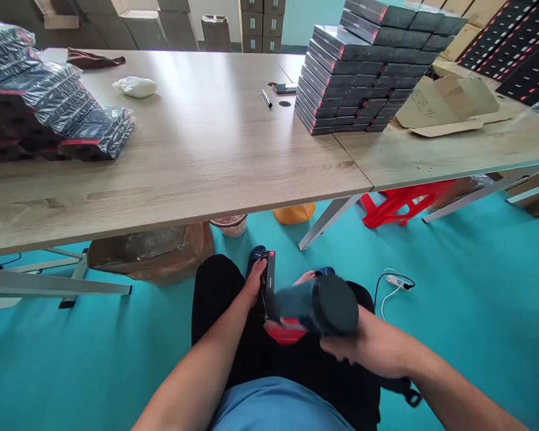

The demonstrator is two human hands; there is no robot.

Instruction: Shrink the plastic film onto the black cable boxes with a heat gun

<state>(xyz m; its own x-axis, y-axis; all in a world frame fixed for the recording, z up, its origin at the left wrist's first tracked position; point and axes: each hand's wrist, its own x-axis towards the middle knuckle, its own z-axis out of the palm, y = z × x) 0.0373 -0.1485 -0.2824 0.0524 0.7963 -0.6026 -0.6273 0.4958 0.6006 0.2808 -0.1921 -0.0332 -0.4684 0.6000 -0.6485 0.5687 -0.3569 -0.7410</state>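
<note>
Over my lap, my left hand [255, 281] is closed on a slim black box [269, 278] with a red mark at its top end. My right hand [368, 344] grips a blue and black heat gun [317, 305], blurred by motion, its front end pointing left toward the box. A bright red piece [285, 331] shows just under the heat gun; I cannot tell what it belongs to. Part of the box's lower end is hidden behind the gun.
On the wooden table [206, 179] are film-wrapped boxes [72, 114] at left and a tall stack of dark boxes [354, 78] at right. A pen [266, 99] and a phone [284, 88] lie between. Below are a bin [231, 225], a red stool [404, 203] and a power strip [397, 282].
</note>
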